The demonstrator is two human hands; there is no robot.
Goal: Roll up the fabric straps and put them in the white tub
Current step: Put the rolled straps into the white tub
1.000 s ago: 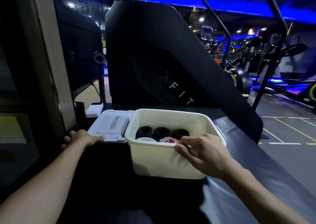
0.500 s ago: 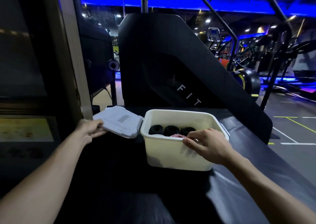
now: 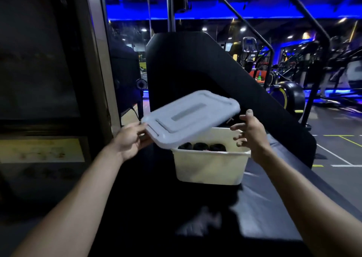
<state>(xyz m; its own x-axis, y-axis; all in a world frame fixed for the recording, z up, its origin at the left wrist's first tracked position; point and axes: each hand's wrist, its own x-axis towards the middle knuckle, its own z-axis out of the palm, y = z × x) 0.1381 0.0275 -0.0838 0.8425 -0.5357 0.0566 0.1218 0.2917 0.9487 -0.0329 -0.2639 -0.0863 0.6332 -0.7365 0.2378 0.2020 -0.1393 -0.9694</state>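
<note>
white tub (image 3: 209, 168) sits on a dark padded surface (image 3: 274, 201), open at the top. inside, along the far wall: three rolled black straps (image 3: 200, 146) side by side; a trace of pink shows just below them, too small to identify.

lid (image 3: 191, 117), pale grey, is held in the air above the tub's left and rear part, tilted, its right end higher than its left. it is slightly blurred.

left hand (image 3: 130, 139) grips the lid's left edge, thumb on top, fingers curled underneath.

right hand (image 3: 251, 134) hovers just right of the lid's right end, above the tub's right rim. fingers spread and slightly bent, holding nothing; cannot tell whether a fingertip touches the lid.

behind the tub: a large black machine housing (image 3: 195, 64); gym equipment under blue lighting further back.
</note>
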